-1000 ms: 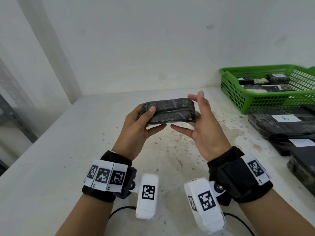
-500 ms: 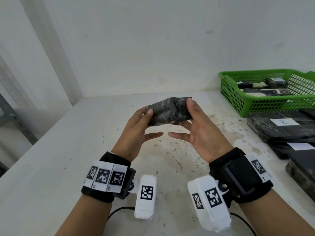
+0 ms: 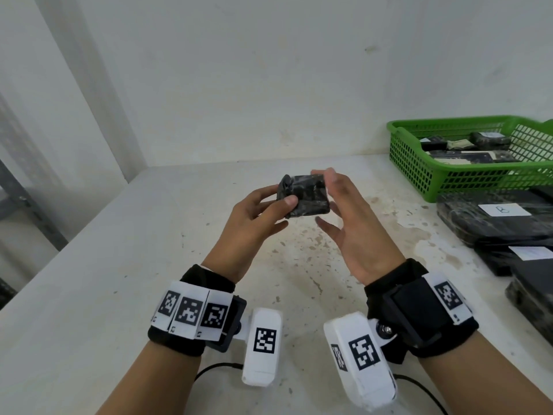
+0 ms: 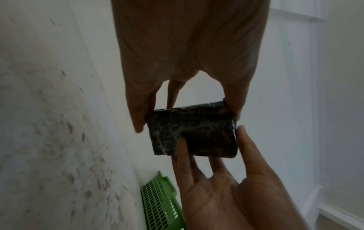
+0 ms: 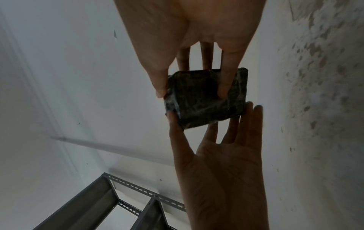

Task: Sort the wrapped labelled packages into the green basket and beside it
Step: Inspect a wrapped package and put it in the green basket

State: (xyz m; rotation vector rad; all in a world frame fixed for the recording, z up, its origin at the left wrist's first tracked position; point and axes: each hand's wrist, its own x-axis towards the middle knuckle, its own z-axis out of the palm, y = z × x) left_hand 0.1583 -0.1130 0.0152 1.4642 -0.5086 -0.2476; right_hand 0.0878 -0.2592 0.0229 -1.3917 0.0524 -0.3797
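Observation:
I hold a small black wrapped package (image 3: 303,196) up over the table between both hands. My left hand (image 3: 269,206) grips its left end, thumb on the near face and fingers behind. My right hand (image 3: 333,199) pinches its right end, fingers on top and thumb underneath. In the left wrist view the package (image 4: 192,130) shows a dark wrinkled face with no label in sight; the right wrist view shows the package (image 5: 204,99) the same way. The green basket (image 3: 419,163) stands at the far right and holds several dark packages.
Larger black packages with white labels (image 3: 502,209) lie on the table just in front of the basket, along the right edge. The stained white table (image 3: 149,265) meets walls at the back and left. A grey metal rack (image 5: 110,202) stands off to the left.
The package has been turned between my hands, from lying lengthwise across to showing a shorter face. My hands have come closer together and my right fingers now reach over its top.

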